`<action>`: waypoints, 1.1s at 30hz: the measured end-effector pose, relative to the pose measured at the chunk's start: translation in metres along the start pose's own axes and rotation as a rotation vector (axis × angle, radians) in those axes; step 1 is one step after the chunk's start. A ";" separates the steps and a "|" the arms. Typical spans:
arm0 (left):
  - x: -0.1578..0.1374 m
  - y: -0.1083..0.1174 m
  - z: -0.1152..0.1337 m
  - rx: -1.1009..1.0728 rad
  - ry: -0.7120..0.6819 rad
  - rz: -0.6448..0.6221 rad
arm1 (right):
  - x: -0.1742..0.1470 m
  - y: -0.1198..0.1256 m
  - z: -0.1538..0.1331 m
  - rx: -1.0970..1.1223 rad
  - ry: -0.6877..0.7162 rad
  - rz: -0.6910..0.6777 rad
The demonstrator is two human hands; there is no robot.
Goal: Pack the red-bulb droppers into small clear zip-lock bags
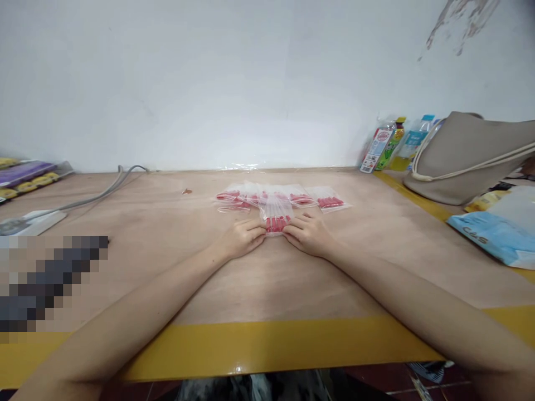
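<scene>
A small clear plastic bag (276,224) with several red pieces lined up in its lower end lies on the table between my hands. My left hand (246,236) pinches its left lower corner. On the opposite corner, the fingers of my right hand (308,233) are closed in the same way. Just behind, more clear bags with red contents lie in an overlapping row, among them a left bag (234,199) and a right bag (331,201). What exactly the red pieces are is too small to tell.
Bottles and a carton (378,147) stand by the wall at the right, beside a grey-beige bag (472,156) and a blue packet (493,236). At the left are a grey cable (100,195) and purple-yellow packs (29,175). Yellow tape (259,345) edges the table.
</scene>
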State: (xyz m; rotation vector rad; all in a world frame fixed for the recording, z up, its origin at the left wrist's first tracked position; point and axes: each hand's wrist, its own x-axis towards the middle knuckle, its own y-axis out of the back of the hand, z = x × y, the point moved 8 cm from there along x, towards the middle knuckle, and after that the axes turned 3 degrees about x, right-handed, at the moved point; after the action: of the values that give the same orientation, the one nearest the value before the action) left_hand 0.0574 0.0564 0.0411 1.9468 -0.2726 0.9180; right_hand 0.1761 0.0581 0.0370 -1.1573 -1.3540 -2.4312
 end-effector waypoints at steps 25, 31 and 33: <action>0.004 0.002 0.011 0.097 -0.110 0.005 | 0.013 -0.012 -0.019 -0.033 0.048 -0.066; 0.001 -0.002 0.004 -0.026 -0.026 -0.002 | 0.003 -0.009 -0.011 0.100 -0.043 -0.106; 0.001 -0.008 -0.003 -0.039 0.004 -0.037 | 0.004 -0.014 -0.004 0.136 -0.101 -0.125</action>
State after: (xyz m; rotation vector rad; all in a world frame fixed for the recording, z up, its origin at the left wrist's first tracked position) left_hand 0.0604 0.0632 0.0374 1.9074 -0.2496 0.8862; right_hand 0.1652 0.0640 0.0290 -1.2103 -1.6398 -2.3465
